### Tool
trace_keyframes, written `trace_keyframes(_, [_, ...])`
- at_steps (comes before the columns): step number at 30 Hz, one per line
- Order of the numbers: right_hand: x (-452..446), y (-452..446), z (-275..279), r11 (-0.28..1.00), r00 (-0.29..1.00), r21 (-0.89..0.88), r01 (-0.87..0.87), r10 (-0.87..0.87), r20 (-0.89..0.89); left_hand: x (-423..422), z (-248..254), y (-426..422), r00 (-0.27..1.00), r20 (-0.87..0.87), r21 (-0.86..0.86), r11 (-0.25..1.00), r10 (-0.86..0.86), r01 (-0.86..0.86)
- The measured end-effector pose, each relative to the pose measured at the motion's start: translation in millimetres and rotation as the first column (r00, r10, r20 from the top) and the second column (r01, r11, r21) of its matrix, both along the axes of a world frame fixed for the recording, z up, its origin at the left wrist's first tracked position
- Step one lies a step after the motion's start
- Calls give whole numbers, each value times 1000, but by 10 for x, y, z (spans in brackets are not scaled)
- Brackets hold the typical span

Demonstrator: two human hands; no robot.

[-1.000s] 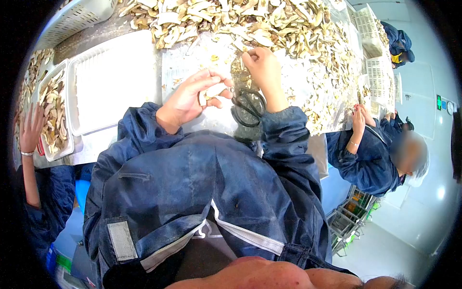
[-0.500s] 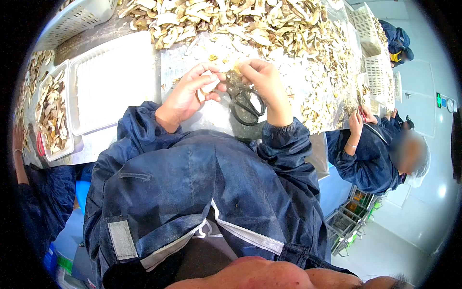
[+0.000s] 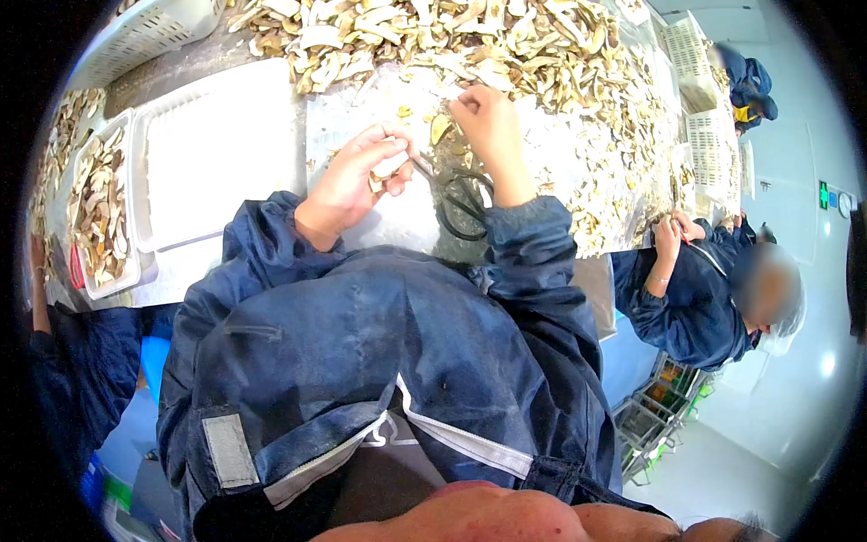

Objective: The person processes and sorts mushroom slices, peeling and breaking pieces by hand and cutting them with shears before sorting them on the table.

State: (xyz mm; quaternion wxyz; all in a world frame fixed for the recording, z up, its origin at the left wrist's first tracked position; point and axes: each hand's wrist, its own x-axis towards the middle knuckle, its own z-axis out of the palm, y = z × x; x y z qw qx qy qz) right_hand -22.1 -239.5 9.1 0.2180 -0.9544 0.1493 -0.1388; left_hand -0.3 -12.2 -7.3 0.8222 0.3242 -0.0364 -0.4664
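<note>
My left hand point(image 3: 350, 185) is closed around pale sliced mushroom pieces point(image 3: 389, 164), their white faces showing between thumb and fingers. Just to its right, black-handled scissors point(image 3: 467, 206) lie on the work surface, blades pointing toward that hand. Beyond the scissors, my right hand point(image 3: 492, 126) is at the near edge of the mushroom pile point(image 3: 433, 45). Its thumb and fingertips are pinched together; whatever may be between them is too small to make out. A yellowish piece point(image 3: 440, 128) rests left of these fingertips.
A white tray point(image 3: 293, 172) lies to my left, beside a tray point(image 3: 135, 262) of sliced mushrooms with something red at its edge. Perforated baskets point(image 3: 709, 149) stand at the far right. A co-worker point(image 3: 686, 289) works on the right; another person's sleeve point(image 3: 81, 379) shows at left.
My right hand has moved slightly up and away from the left hand, toward the pile, uncovering the yellowish piece. The left hand stays nearly in place with the mushroom slices.
</note>
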Motion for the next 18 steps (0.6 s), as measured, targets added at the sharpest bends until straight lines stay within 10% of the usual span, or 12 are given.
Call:
trace_keyframes(6, [-348, 315, 367, 742, 999, 669, -28, 43, -6, -38, 55, -44, 996, -70, 18, 998, 59, -58])
trace_keyframes(10, [-293, 580, 465, 887, 981, 427, -175, 124, 146, -1, -2, -37, 992, -125, -117, 992, 30, -45])
trace_keyframes(14, [-189, 387, -27, 944, 937, -216, -248, 291, 193, 13, -71, -2, 999, -14, -61, 997, 39, -40])
trace_keyframes(18, [-542, 143, -51, 944, 969, -242, -224, 242, 44, -14, 34, 9, 999, -24, -12, 999, 33, -33])
